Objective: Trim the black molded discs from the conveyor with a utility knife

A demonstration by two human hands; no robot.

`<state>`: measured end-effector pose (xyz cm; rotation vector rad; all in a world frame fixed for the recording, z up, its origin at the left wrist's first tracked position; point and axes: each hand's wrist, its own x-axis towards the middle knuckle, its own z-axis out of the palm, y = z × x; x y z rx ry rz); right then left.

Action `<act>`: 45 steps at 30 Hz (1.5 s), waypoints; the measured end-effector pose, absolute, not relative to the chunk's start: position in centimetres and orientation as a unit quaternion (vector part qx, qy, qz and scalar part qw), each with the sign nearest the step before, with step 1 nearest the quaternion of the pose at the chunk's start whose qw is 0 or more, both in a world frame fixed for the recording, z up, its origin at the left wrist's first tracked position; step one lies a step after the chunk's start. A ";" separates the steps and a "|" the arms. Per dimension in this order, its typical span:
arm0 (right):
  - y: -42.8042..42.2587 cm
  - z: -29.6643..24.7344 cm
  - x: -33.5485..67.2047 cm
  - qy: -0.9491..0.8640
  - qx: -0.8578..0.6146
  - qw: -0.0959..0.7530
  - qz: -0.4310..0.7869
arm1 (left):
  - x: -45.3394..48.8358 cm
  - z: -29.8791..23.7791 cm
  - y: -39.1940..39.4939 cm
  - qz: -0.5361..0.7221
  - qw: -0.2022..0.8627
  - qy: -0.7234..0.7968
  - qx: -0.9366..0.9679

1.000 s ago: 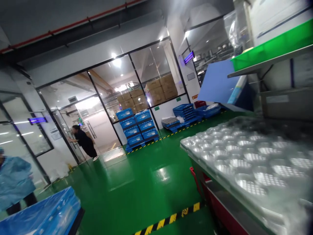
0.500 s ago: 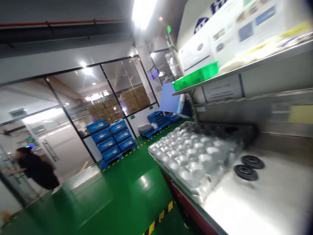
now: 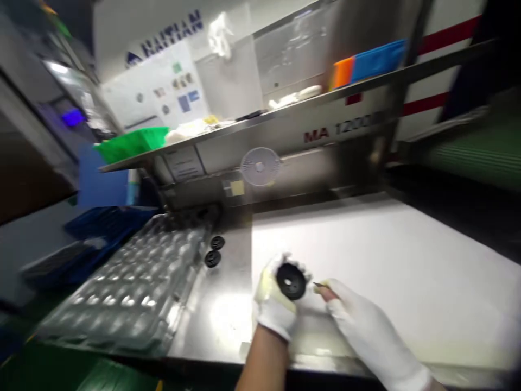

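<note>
My left hand [image 3: 271,307], in a white glove, grips a round black plastic disc [image 3: 298,287] with a small central hole. It holds the disc tilted towards me above the white work surface [image 3: 366,244]. My right hand [image 3: 350,307], gloved with a bare thumb tip showing, is closed on a small dark pointed tool [image 3: 318,284]. The tool's tip is just right of the disc, apart from it; its exact kind is blurred. Two similar black discs [image 3: 213,258] lie on the metal bench to the left.
A clear plastic tray [image 3: 134,282] with rounded pockets lies on the bench's left. Above runs a shelf [image 3: 244,124] with a green bin [image 3: 134,142], white gloves and an orange-and-blue box [image 3: 368,64]. A clear round disc [image 3: 260,166] is against the back panel.
My view has swung right from the aisle and stacked blue crates to the bench. Both my hands, the held disc and the tool have come into view.
</note>
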<state>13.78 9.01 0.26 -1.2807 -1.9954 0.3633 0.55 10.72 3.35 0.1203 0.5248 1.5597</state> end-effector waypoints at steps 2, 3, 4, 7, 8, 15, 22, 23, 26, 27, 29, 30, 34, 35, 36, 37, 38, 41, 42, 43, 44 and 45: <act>8.4 1.0 13.8 -0.782 -0.498 0.329 0.177 | -0.1 3.3 10.3 0.677 0.694 0.231 0.079; 8.2 1.4 13.4 -0.786 -0.498 0.316 0.186 | -0.4 3.3 10.0 0.673 0.697 0.233 0.086; 8.0 1.8 13.0 -0.789 -0.500 0.305 0.183 | -0.7 3.4 9.8 0.670 0.697 0.238 0.089; 7.8 2.5 11.7 -0.803 -0.511 0.271 0.143 | -1.1 3.6 9.1 0.674 0.690 0.252 0.083; 7.7 2.6 11.4 -0.807 -0.513 0.262 0.128 | -1.2 3.7 9.0 0.677 0.686 0.256 0.077; 7.1 2.3 10.4 -0.830 -0.497 0.239 0.085 | -2.2 4.4 8.7 0.669 0.701 0.248 0.011; 7.1 2.0 10.3 -0.824 -0.502 0.252 0.076 | -2.6 3.7 8.8 0.664 0.706 0.245 0.021; 7.1 1.9 10.2 -0.825 -0.501 0.251 0.078 | -2.7 3.6 8.8 0.663 0.708 0.245 0.017; 7.0 1.9 10.2 -0.819 -0.507 0.259 0.077 | -2.7 3.3 8.9 0.665 0.706 0.242 0.030; 7.0 1.9 10.2 -0.817 -0.509 0.262 0.076 | -2.7 3.3 8.9 0.666 0.705 0.240 0.036; 7.0 1.9 10.1 -0.818 -0.507 0.258 0.080 | -2.6 3.3 9.0 0.666 0.706 0.239 0.029; 7.0 1.9 10.0 -0.821 -0.504 0.252 0.085 | -2.6 3.3 9.0 0.665 0.707 0.238 0.019; 7.1 1.8 9.7 -0.818 -0.515 0.238 0.094 | -2.6 3.2 9.1 0.674 0.699 0.240 0.008; 7.1 1.8 9.6 -0.815 -0.520 0.238 0.092 | -2.6 3.2 9.1 0.675 0.696 0.245 0.010; 7.1 1.7 9.6 -0.814 -0.523 0.238 0.090 | -2.6 3.1 9.2 0.675 0.694 0.249 0.011; 7.1 1.6 9.6 -0.813 -0.524 0.238 0.090 | -2.6 3.0 9.2 0.677 0.692 0.252 0.013; 7.1 1.5 9.6 -0.812 -0.525 0.237 0.091 | -2.6 2.9 9.3 0.679 0.689 0.252 0.015; 6.6 1.1 9.5 -0.810 -0.528 0.234 0.100 | -2.5 2.6 9.5 0.696 0.674 0.247 0.021; 6.5 1.0 9.4 -0.810 -0.527 0.236 0.105 | -2.5 2.6 9.6 0.700 0.670 0.247 0.020; 6.3 1.0 9.3 -0.811 -0.521 0.239 0.112 | -2.5 2.5 9.6 0.703 0.667 0.247 0.017; 6.1 0.9 9.2 -0.813 -0.516 0.242 0.118 | -2.5 2.5 9.6 0.703 0.666 0.248 0.013; 6.0 0.9 9.2 -0.813 -0.513 0.246 0.123 | -2.5 2.5 9.6 0.703 0.667 0.248 0.011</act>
